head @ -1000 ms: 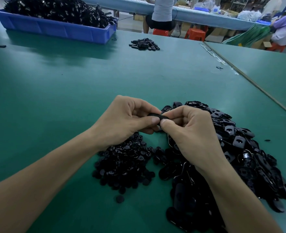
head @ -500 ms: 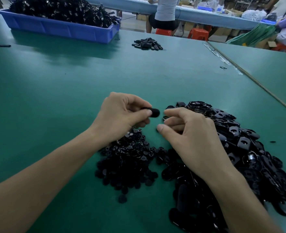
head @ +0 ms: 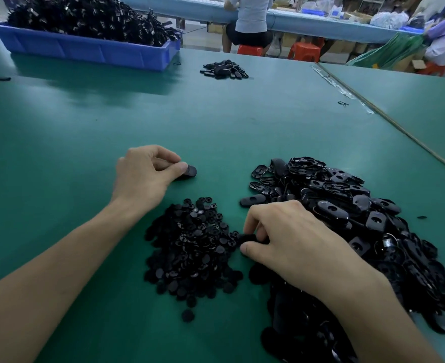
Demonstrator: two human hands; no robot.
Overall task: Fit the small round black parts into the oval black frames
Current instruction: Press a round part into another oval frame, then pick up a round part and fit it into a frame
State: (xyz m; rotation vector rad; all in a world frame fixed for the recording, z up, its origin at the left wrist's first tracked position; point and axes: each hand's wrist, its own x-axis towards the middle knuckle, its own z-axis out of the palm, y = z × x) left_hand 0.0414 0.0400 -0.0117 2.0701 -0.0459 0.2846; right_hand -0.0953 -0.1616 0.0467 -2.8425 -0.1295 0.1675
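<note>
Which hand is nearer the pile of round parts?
Right. The right hand pinches a part at the pile's right edge; the left hand holds a frame beyond it.

Partly hidden
The black piece [head: 190, 171] in the left hand [head: 145, 176] is half covered by the thumb; the dark bit [head: 248, 238] pinched by the right hand [head: 294, 244] is perhaps a round part; the frame pile [head: 360, 205] under that wrist is cut off below.

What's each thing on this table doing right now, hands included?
left hand, pinches an oval piece
oval piece, held low, near the table
right hand, pinches a round part
round part, at its heap's edge
round parts heap, loose on table
frame heap, loose, jumbled
blue bin, heaped full
</note>
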